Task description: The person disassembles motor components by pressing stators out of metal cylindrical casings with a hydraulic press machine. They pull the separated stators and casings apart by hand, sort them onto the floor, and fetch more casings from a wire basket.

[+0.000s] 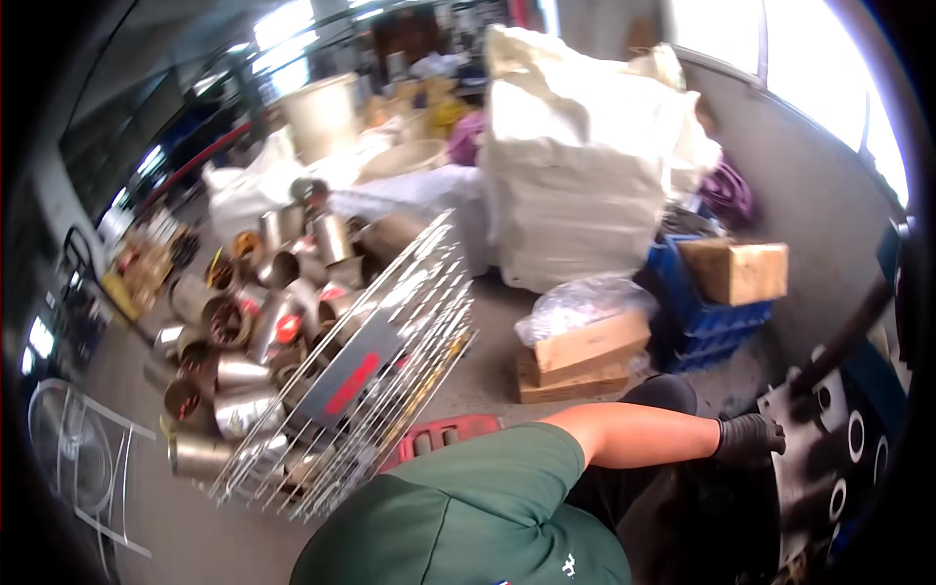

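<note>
My left hand (749,439), in a dark glove, reaches to the right from my green short sleeve. Its fingers look curled in at the edge of a pale metal plate (795,492) with round holes. What they hold, if anything, is hidden. Beyond the hand, a dark bar (840,341) slants down toward the plate. My right hand is out of view.
Left of me stands a wire cart (429,292) with a grey panel, beside many metal cylinders (244,414) on the floor. Cardboard boxes (575,380), blue crates (697,331) and a big white sack (575,166) lie ahead. A fan (73,439) is far left.
</note>
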Motion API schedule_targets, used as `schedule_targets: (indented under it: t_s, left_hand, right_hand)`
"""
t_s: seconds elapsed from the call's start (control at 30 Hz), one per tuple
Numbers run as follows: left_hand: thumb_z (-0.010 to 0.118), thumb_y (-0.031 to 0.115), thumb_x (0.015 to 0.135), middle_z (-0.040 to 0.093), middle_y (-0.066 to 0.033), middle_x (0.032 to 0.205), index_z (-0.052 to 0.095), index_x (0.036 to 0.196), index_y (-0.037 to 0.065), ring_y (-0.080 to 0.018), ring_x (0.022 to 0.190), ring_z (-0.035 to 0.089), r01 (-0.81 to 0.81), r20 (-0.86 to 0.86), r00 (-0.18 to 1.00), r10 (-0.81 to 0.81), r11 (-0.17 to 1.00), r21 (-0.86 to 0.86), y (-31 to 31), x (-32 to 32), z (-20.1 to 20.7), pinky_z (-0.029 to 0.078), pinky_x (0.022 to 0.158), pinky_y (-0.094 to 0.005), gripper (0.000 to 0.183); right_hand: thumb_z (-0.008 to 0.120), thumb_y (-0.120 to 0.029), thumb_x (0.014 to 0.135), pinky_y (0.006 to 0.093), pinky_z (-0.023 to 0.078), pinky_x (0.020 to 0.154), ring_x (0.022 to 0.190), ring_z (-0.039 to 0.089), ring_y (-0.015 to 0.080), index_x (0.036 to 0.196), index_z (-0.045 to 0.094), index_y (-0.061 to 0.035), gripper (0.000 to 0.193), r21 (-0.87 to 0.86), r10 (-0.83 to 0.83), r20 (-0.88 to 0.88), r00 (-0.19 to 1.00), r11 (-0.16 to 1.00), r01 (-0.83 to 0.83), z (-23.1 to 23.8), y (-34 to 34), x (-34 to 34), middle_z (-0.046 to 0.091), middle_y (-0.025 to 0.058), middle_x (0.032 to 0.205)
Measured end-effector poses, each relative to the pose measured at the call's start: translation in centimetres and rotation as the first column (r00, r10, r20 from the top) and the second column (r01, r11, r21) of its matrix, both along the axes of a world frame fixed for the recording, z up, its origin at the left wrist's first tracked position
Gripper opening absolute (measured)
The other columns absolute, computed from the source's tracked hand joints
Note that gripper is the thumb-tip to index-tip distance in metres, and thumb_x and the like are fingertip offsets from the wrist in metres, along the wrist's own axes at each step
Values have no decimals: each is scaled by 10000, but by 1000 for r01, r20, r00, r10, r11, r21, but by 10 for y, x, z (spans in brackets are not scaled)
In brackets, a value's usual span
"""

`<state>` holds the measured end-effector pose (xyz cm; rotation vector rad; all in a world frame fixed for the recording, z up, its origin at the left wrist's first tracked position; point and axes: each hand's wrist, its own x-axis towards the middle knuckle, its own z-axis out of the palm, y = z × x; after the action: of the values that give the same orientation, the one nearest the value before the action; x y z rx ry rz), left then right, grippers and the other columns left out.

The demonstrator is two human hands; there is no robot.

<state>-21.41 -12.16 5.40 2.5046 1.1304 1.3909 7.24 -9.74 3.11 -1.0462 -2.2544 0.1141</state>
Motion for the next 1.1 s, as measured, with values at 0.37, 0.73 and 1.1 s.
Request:
schedule_targets:
  t_s: [0.37, 0.73, 1.1]
  left_hand:
    - [648, 79, 845, 676, -190, 1000, 655, 1068, 22, -281, 943, 683, -412, 454, 806, 380, 911, -30, -49, -212, 74, 563, 852, -391, 230]
    - [627, 255, 929, 732, -236, 1108, 715, 1131, 65, -418, 1037, 702, -998, 0, -35, 999, -34, 54, -333, -567, 158, 557, 930, -488, 291]
    - [763, 331, 854, 565, -197, 1550, 673, 1404, 47, -349, 1390, 592, -136, -645, -703, 301, -946, -293, -602, -518, 207, 489, 1131, -523, 626]
  right_hand:
    - [608, -252, 976, 466, 535, 1026, 1198, 665, 380, 1279, 733, -103, 360, 258, 175, 17, 985, 951, -173, 67, 73, -136, 718, 187, 1274]
    - [629, -237, 965, 468, 533, 1019, 1186, 661, 384, 1270, 728, -96, 350, 298, 188, 26, 982, 936, -187, 72, 82, -145, 715, 190, 1256]
    - [651, -222, 955, 470, 531, 1012, 1174, 658, 387, 1262, 723, -90, 342, 209, 230, 51, 972, 949, -236, 58, 79, -131, 712, 192, 1238]
